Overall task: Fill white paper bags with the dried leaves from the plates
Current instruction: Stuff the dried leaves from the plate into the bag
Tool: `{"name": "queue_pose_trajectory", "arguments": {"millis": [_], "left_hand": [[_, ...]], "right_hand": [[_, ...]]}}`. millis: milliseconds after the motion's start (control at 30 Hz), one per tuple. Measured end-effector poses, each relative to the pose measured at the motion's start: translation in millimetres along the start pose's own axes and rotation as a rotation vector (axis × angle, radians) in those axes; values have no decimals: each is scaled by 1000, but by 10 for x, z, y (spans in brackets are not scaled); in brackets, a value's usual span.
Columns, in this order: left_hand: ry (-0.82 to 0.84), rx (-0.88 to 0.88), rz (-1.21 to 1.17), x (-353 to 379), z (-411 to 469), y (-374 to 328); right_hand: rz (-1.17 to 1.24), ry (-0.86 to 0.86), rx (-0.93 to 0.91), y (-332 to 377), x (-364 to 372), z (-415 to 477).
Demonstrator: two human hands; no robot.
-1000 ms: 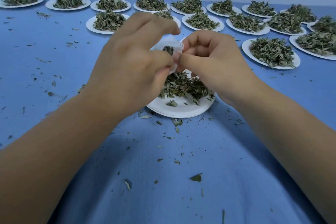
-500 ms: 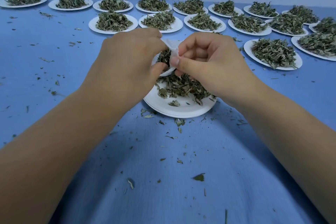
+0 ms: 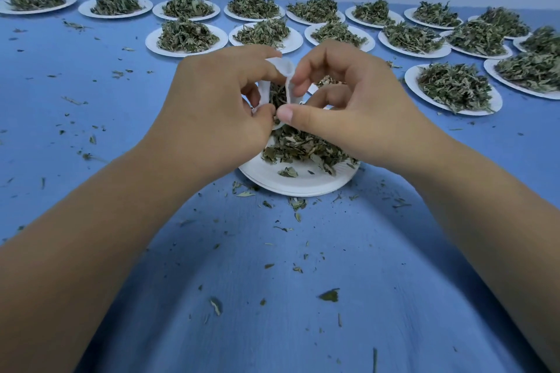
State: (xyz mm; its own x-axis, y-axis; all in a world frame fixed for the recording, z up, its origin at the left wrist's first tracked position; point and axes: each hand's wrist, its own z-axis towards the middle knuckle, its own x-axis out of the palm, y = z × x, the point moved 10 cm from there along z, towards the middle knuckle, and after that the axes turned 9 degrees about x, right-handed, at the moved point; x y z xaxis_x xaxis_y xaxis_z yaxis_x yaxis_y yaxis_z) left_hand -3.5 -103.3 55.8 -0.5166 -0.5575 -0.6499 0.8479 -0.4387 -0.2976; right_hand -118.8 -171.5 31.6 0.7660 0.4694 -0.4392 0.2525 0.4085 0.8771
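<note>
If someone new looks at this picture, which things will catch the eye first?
First, the two hands at the centre: the left hand and right hand pinch a small white paper bag with dried leaves inside, above the nearest paper plate. Behind them, rows of leaf-heaped plates line the far edge of the blue tablecloth, which is strewn with leaf crumbs.

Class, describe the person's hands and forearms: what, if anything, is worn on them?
The left hand and right hand are bare: no gloves, rings, watch or bracelet show. The left forearm and right forearm are bare to the frame edge, with no sleeve in view. The right thumbnail is short and unpainted.
</note>
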Motion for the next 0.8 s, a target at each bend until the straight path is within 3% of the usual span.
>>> {"name": "queue_pose_trajectory", "arguments": {"millis": [300,800], "left_hand": [[14,94,-7,10,8,-82],[67,54,26,49,19,-126]], "right_hand": [[49,42,49,-65,32,6],[23,-93,124,-152,-39,66]]}}
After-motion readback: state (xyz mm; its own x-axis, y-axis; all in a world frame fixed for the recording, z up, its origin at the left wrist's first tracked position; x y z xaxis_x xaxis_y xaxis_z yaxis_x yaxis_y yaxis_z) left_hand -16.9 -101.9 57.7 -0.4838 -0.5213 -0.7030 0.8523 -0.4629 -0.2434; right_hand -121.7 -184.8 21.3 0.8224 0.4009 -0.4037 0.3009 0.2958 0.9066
